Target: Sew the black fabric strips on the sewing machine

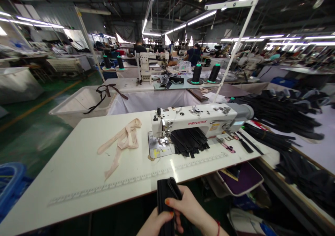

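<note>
Both of my hands grip a folded black fabric piece [165, 194] just off the front edge of the sewing table. My left hand [157, 222] holds it low with the thumb pressed across its face. Higher up on the other side, my right hand [187, 206] pinches it between thumb and fingers. The fabric's lower end is cut off by the frame. Beyond stands a white sewing machine [193, 119], with a pile of black fabric strips [190, 141] under its arm. A beige cloth strip [128, 138] lies loosely on the table to the left.
A measuring tape [117, 184] runs along the table's [78, 166] front. Small cutters [227, 146] and a black-handled tool [244, 144] lie right of the machine. Black fabric pieces [282, 110] cover the right-hand table. A white bin [78, 103] stands behind left, a blue basket [12, 183] at far left.
</note>
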`<state>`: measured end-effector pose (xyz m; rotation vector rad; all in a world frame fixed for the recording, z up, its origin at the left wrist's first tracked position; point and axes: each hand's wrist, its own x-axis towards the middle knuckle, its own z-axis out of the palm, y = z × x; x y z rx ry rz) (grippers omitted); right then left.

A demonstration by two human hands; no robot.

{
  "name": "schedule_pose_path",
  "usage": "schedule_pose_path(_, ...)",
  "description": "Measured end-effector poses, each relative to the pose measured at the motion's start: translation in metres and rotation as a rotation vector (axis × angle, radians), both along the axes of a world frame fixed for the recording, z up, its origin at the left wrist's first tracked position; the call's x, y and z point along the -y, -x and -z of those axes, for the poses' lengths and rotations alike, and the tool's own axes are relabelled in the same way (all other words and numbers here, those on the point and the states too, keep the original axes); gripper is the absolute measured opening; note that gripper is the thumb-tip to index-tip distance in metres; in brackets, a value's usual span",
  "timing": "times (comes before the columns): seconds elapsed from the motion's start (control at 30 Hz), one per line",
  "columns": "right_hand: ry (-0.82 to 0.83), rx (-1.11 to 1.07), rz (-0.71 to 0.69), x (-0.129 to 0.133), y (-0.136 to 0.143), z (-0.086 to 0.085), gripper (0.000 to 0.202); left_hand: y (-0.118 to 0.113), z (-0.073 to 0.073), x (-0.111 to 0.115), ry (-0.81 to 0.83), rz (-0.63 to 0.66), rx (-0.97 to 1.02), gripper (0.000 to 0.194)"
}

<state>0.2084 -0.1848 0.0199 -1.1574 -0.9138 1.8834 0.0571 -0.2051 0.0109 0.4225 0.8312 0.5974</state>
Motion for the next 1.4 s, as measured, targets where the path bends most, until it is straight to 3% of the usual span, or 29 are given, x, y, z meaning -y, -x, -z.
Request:
schedule_pose_path(0.1,-0.052,0.060,0.075,0.001,0.005,0.007,0.051,0.002,0.000,-0.001,0.006,0.005,0.013,0.036)
schedule_pose_path(0.2,-0.074,0.113,0.314,0.001,0.004,0.016,0.050,0.004,0.001,-0.001,-0.005,0.005,0.021,0.043)
schedule_pose_path(0.3,0.013,-0.010,0.575,-0.002,-0.004,0.017,0.047,0.006,0.003,-0.001,0.018,0.000,0.010,0.049)
schedule_pose_path(0.37,0.072,-0.143,0.642,-0.007,-0.012,0.012,0.047,0.007,0.003,-0.001,0.042,-0.029,-0.011,0.046)
schedule_pose_path(0.43,0.094,-0.183,0.598,-0.013,-0.020,0.005,0.052,0.006,0.004,-0.001,0.028,-0.057,-0.035,0.039)
schedule_pose_path(0.53,0.036,-0.050,0.348,-0.020,-0.026,-0.007,0.055,0.003,0.008,-0.001,-0.058,-0.009,-0.050,0.038)
schedule_pose_path(0.63,-0.089,0.042,0.078,-0.020,-0.019,-0.018,0.045,0.000,0.013,-0.002,-0.170,0.103,-0.047,0.046)
schedule_pose_path(0.7,-0.122,0.011,0.005,-0.018,-0.010,-0.022,0.040,-0.002,0.013,-0.003,-0.199,0.136,-0.053,0.050)
schedule_pose_path(0.8,-0.067,-0.037,0.018,-0.016,-0.002,-0.018,0.040,-0.002,0.008,-0.002,-0.145,0.099,-0.024,0.052)
schedule_pose_path(0.97,0.078,-0.092,0.326,-0.021,-0.022,0.000,0.040,0.005,-0.001,0.001,-0.064,0.024,0.012,0.052)
schedule_pose_path(1.03,0.101,-0.132,0.359,-0.023,-0.031,0.002,0.043,0.007,0.000,0.001,-0.038,0.050,-0.003,0.052)
schedule_pose_path(1.13,0.068,-0.180,0.272,-0.022,-0.031,-0.006,0.039,0.006,0.005,0.000,-0.018,0.107,-0.010,0.052)
schedule_pose_path(1.3,-0.063,-0.132,0.025,-0.015,-0.003,-0.026,0.040,0.001,0.013,-0.006,-0.199,0.263,0.003,0.055)
schedule_pose_path(1.4,-0.060,-0.148,-0.028,-0.009,0.007,-0.023,0.049,0.001,0.016,-0.004,-0.290,0.220,-0.073,0.053)
